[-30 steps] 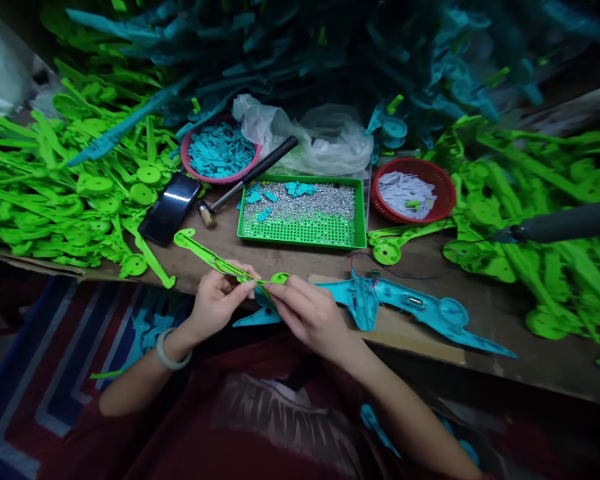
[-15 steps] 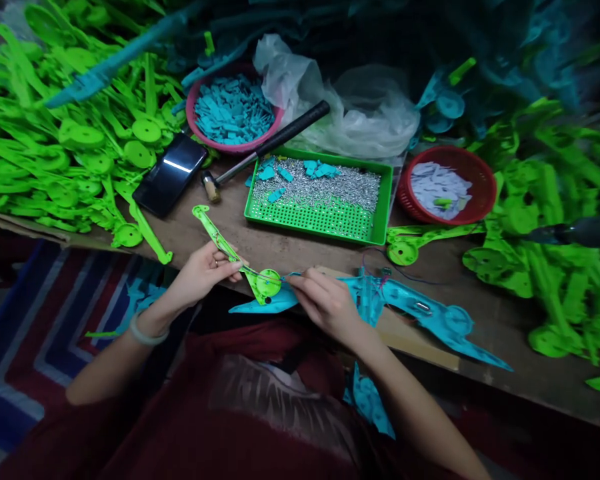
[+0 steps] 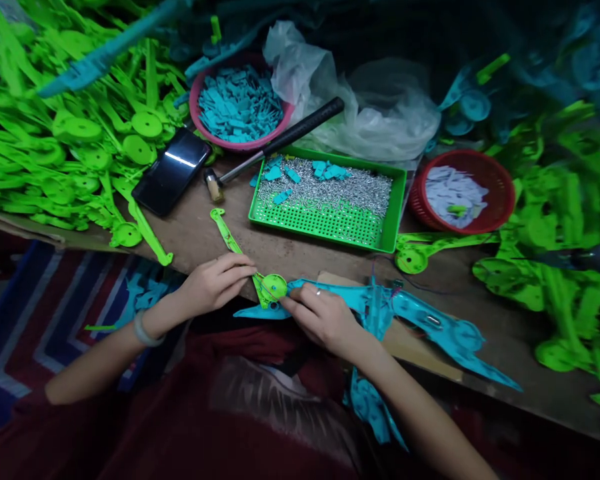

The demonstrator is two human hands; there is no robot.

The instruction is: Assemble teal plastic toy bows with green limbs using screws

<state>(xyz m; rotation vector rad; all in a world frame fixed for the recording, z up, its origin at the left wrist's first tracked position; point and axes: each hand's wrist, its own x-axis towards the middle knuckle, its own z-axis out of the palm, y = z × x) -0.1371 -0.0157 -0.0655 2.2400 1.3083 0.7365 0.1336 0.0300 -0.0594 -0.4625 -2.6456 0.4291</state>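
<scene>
A bright green plastic arm with a round, cup-like end lies over the tip of a blue plastic bow-shaped frame. My left hand is closed on the arm's narrow middle, fingers pinched together from above. At the rim of the round end is my right hand, its fingers bent and pressed together; what they hold is hidden. A thin strand runs along the green arm into the round end. Thin wires and a small metal piece show on the right half of the blue frame.
Behind stand a green tray of small metal screws, a pink bowl of blue pieces and a red basket. A hammer leans on the tray near a phone. Green part heaps flank both sides.
My left hand has moved right along the green arm, toward its round end. My right hand has shifted down to the disc's rim. The view has moved slightly.
</scene>
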